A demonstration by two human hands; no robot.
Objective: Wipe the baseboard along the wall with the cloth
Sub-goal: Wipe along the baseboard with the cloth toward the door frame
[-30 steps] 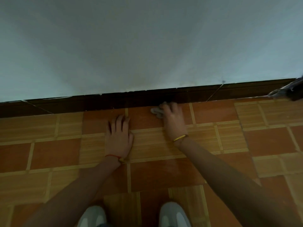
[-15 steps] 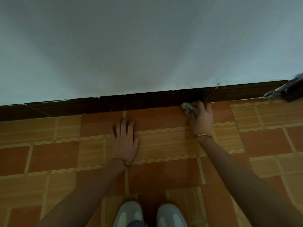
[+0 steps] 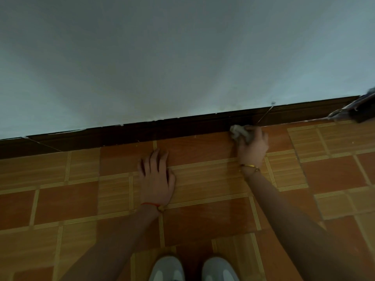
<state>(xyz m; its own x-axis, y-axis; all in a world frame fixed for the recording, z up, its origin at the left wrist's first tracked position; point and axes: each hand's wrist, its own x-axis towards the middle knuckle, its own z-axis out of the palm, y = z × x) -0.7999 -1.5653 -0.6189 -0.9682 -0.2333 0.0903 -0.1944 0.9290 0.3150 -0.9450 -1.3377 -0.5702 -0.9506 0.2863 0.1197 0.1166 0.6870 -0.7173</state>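
At the far left, the dark brown wooden baseboard [image 3: 85,136] runs along the foot of the pale grey-white painted wall [image 3: 162,57], rising slightly toward the right across the view, with small flecks of pale paint along its top edge. Below it lies the floor of orange and tan wood-patterned tiles [image 3: 67,199]. Near the middle, the left hand [image 3: 157,179] is spread flat and empty on the tiles, fingers pointing at the wall; it seems to be there to prop the crouching body while the other arm reaches. A red string bracelet [image 3: 151,204] circles that wrist. Further right, the right hand [image 3: 252,148], wearing a thin gold bangle [image 3: 249,165], is closed around a crumpled pale grey cloth [image 3: 237,133], pressing it against the lower face of the baseboard where board meets floor. At the bottom, two pale grey shoes [image 3: 192,269] point toward the wall.
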